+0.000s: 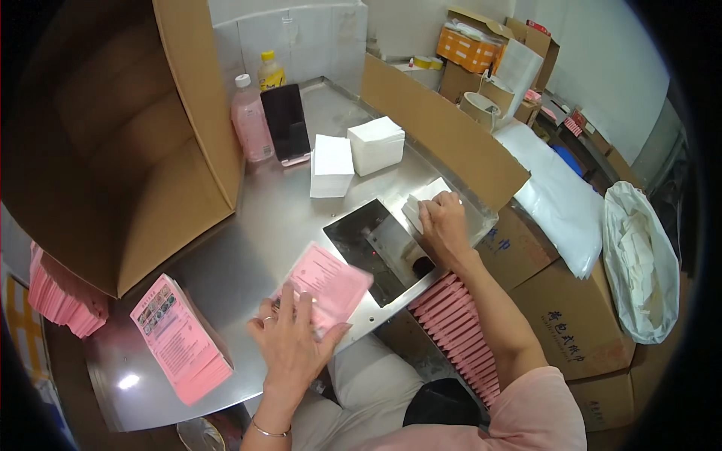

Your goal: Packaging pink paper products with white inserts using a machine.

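My left hand [291, 337] is at the near edge of the metal table, its fingers on top of a pink printed packet [336, 289] and its thumb at the near side. The packet is slightly blurred and appears partly see-through at its right end. Across the dark rectangular opening [361, 248] in the tabletop, my right hand [447, 229] closes its fingers on a small stack of folded white tissues [414, 213]. A thick stack of pink printed sleeves [177, 338] lies left of my left hand. Two blocks of white tissues [332, 169] stand farther back.
A tall open cardboard box [188, 113] rises at the left. Behind the table's middle are a phone on a stand [286, 124] and a bottle of pink liquid [250, 120]. A cardboard strip [444, 128] edges the right side. Below, rows of pink packets [455, 331] fill a box.
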A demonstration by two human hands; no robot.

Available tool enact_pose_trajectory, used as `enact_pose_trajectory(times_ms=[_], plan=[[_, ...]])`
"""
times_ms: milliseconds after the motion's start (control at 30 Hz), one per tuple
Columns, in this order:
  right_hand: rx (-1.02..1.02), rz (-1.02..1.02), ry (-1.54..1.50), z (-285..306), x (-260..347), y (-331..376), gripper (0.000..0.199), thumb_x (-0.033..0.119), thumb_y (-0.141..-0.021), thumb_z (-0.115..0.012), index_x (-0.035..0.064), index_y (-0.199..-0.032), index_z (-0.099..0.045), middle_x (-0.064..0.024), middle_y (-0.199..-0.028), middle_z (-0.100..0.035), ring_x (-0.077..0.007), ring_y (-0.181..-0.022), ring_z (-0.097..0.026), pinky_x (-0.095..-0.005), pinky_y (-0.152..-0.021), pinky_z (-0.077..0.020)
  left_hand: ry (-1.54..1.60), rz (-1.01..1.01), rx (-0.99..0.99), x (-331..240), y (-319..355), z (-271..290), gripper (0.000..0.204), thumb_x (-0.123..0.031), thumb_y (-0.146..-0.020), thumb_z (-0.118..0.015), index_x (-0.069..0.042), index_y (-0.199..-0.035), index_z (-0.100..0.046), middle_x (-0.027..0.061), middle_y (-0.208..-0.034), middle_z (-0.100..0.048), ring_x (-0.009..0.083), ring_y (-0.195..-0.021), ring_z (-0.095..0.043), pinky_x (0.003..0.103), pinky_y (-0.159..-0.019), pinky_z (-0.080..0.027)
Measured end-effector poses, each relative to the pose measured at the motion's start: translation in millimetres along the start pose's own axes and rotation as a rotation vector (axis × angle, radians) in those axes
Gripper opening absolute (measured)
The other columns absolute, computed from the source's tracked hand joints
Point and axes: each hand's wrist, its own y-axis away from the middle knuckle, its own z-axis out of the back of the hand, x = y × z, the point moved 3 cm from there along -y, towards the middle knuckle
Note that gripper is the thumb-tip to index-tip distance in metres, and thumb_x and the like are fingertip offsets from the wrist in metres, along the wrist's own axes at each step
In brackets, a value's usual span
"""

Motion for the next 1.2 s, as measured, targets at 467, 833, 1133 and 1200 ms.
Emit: enact_pose_trajectory(times_ms=[467, 833, 1133, 1200], plan=[[-0.047, 0.053, -0.118, 7, -12, -1, 0.019, 0.003, -0.08, -0.062, 0.0031, -0.098, -0.07, -0.0153, -0.089, -0.061, -0.0331, -0.087, -0.057, -0.0432, -0.077, -0.0467, 0.17, 0.054, 0.04, -9, 0, -12, 0.038, -0.026, -0.08, -0.075, -0.004, -0.107, -0.06, 0.0169, -0.11, -0.055, 0.0334, -0.093, -0.055, 0.044, -0.073, -0.048], [0.112, 0.765, -0.443, 38, 166, 95, 0.036, 0.016, -0.085, -0.06, 0.0032, -0.119, -0.063, -0.0205, -0.109, -0.06, -0.0365, -0.103, -0.06, -0.0651, -0.106, -0.0354, 0.382, 0.011, 0.205, 3, -3, 10, 0.078, -0.02, -0.07, -0.072, -0.004, -0.141, -0.044, 0.0183, -0.097, -0.052, 0.0377, -0.087, -0.054, 0.047, -0.081, -0.045], [0.424, 0.017, -0.379, -56, 76, 34, 0.018, 0.01, -0.084, -0.06, 0.0033, -0.1, -0.065, -0.022, -0.092, -0.068, -0.037, -0.089, -0.068, -0.047, -0.086, -0.0536, 0.404, -0.018, 0.248, 6, 26, 18, 0.069, -0.013, -0.078, -0.074, -0.009, -0.142, -0.049, 0.0132, -0.092, -0.055, 0.0304, -0.086, -0.055, 0.042, -0.076, -0.045], [0.857, 0.085, -0.175, -33, 85, 29, 0.009, 0.009, -0.084, -0.059, 0.0063, -0.083, -0.067, -0.0175, -0.075, -0.068, -0.0374, -0.072, -0.068, -0.0456, -0.066, -0.0547, 0.463, -0.084, 0.192, 4, 34, 27, 0.039, -0.003, -0.076, -0.07, -0.005, -0.115, -0.064, 0.0146, -0.09, -0.056, 0.0283, -0.083, -0.055, 0.041, -0.074, -0.045]])
